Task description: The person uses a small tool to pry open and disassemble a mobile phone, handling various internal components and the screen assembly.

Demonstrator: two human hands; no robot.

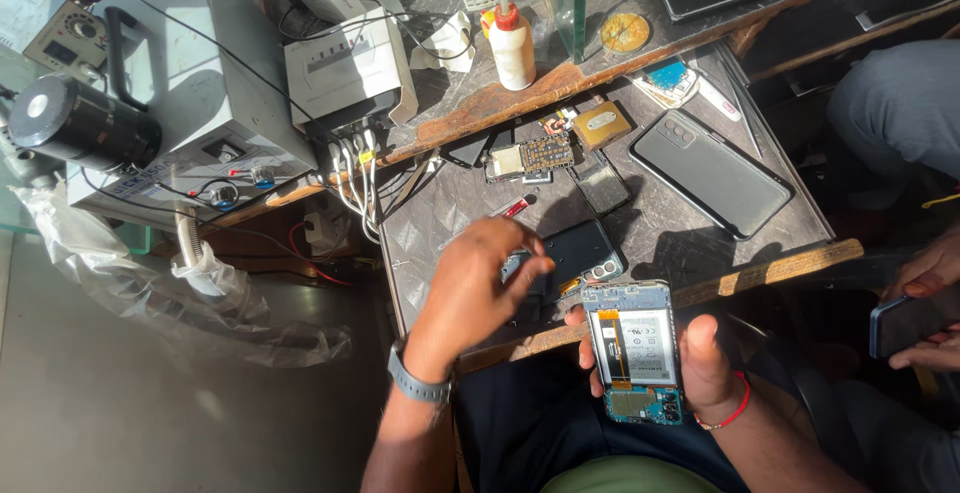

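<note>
Sunlit metal tabletop (690, 228) fills mid-frame. Our right hand (700, 373) grips an opened phone (633, 348) at lower centre, fingers wrapped around it; our left hand (480, 283), fingers loosely curled and empty, reaches a dark back cover (580, 251).

Grey diamond-plate pattern on the metal table (640, 228). Blue circuit board and white battery in the opened rectangular phone (634, 350). Black glossy slab phone (711, 173). White plastic bottle with red cap (512, 43).
</note>
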